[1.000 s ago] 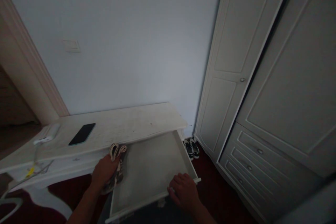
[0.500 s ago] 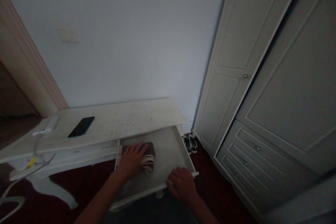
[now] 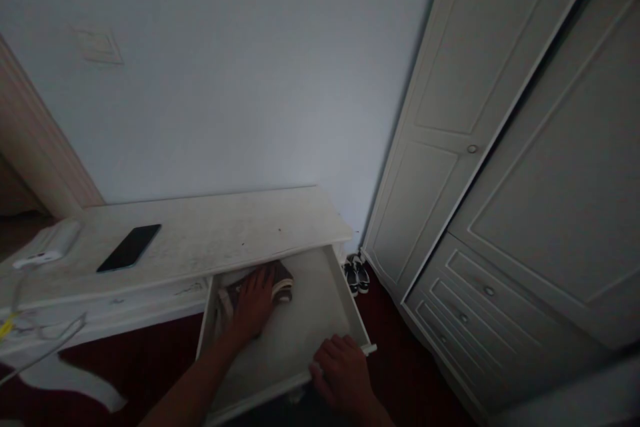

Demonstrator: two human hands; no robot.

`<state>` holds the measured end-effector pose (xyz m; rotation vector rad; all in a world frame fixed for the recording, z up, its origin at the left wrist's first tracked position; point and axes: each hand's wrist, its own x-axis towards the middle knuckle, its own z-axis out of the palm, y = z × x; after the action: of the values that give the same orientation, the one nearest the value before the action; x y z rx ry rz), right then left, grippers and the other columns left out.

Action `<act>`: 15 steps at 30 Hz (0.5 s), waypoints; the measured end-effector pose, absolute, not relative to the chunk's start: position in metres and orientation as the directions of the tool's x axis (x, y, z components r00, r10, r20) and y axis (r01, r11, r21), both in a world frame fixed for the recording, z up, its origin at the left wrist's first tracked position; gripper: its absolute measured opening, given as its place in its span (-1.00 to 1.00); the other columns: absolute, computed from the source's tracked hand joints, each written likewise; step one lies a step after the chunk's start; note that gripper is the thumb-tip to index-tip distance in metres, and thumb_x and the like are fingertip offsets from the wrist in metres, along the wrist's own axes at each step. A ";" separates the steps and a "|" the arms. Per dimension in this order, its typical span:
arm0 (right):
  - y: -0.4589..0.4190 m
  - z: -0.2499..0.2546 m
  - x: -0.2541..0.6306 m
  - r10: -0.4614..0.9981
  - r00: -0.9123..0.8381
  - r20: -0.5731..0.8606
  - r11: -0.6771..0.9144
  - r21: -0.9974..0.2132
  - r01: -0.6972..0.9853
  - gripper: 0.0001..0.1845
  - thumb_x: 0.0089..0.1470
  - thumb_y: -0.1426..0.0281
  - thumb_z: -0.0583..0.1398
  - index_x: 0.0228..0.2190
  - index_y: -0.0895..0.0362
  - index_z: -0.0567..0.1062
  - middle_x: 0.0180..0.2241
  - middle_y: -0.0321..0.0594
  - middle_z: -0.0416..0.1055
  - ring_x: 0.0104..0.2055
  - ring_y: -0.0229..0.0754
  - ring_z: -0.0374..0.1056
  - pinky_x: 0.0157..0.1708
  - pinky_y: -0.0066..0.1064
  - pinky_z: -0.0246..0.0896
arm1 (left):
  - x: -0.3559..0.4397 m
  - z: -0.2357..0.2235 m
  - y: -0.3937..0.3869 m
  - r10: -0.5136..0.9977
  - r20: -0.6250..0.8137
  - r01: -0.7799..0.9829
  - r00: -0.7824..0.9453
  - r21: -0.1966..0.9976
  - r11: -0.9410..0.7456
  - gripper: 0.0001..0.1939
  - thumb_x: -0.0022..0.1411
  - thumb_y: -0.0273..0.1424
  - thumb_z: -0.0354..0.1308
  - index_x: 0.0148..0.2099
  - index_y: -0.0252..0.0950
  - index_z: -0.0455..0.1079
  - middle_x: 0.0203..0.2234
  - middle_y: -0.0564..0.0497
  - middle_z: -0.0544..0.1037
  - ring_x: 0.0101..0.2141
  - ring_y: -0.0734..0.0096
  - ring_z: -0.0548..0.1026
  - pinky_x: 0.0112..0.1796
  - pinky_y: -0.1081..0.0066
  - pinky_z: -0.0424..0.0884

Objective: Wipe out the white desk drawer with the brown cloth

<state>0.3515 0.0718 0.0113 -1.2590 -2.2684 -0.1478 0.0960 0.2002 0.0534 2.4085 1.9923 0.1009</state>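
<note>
A white desk drawer (image 3: 350,310) stands pulled out in front of me. My left hand (image 3: 256,303) lies flat, fingers stretched, on a folded brown-and-cream cloth item (image 3: 283,282) at the back left of the drawer, partly under the desk top. My right hand (image 3: 339,377) is curled over the drawer's front edge near its right corner, gripping it.
The white desk top (image 3: 215,237) carries a black phone (image 3: 129,248) and a white device (image 3: 47,247) with a cable at the far left. A tall white wardrobe (image 3: 500,167) with drawers stands to the right. A pair of dark shoes (image 3: 356,273) sits on the red floor between them.
My left hand carried the folded cloth from outside the drawer's left side into the drawer, then pushed it toward the back. My right hand stayed on the front edge.
</note>
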 end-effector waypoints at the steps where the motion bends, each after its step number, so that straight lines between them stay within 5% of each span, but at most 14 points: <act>1: 0.072 0.009 0.351 0.749 -0.413 0.518 0.561 -0.164 0.812 -0.84 0.29 0.24 0.24 -0.33 0.01 0.47 -0.35 -0.31 0.52 -0.27 -0.11 0.37 -0.18 -0.19 0.00 | 0.101 0.052 0.206 0.982 0.068 0.982 0.175 0.062 -0.179 -0.30 0.47 -0.32 0.08 0.56 -0.36 0.11 0.52 -0.35 0.17 0.46 -0.18 0.17 0.40 -0.08 0.10; 7: 0.074 -0.007 0.352 0.718 -0.403 0.567 0.572 -0.150 0.807 -0.79 0.26 0.18 0.24 -0.36 0.01 0.44 -0.40 -0.28 0.50 -0.31 -0.09 0.38 -0.25 -0.20 0.02 | 0.135 0.041 0.238 0.953 0.144 0.942 0.265 0.173 -0.288 -0.47 0.49 -0.35 0.02 0.44 -0.22 0.36 0.36 -0.28 0.42 0.24 -0.22 0.37 0.26 -0.15 0.27; 15: 0.078 -0.022 0.354 0.687 -0.442 0.577 0.570 -0.050 0.820 -0.69 0.23 0.06 0.24 -0.40 0.01 0.46 -0.46 -0.25 0.47 -0.38 -0.08 0.36 -0.33 -0.22 0.03 | 0.196 0.040 0.265 0.889 0.184 0.813 0.420 0.359 -0.458 -0.47 0.48 -0.31 0.10 0.44 -0.12 0.36 0.34 -0.11 0.44 0.26 -0.02 0.39 0.32 0.04 0.27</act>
<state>0.3542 0.0783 -0.0224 -1.2013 -2.2550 -0.3196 0.1957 0.2647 0.0397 2.4592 1.4982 0.5175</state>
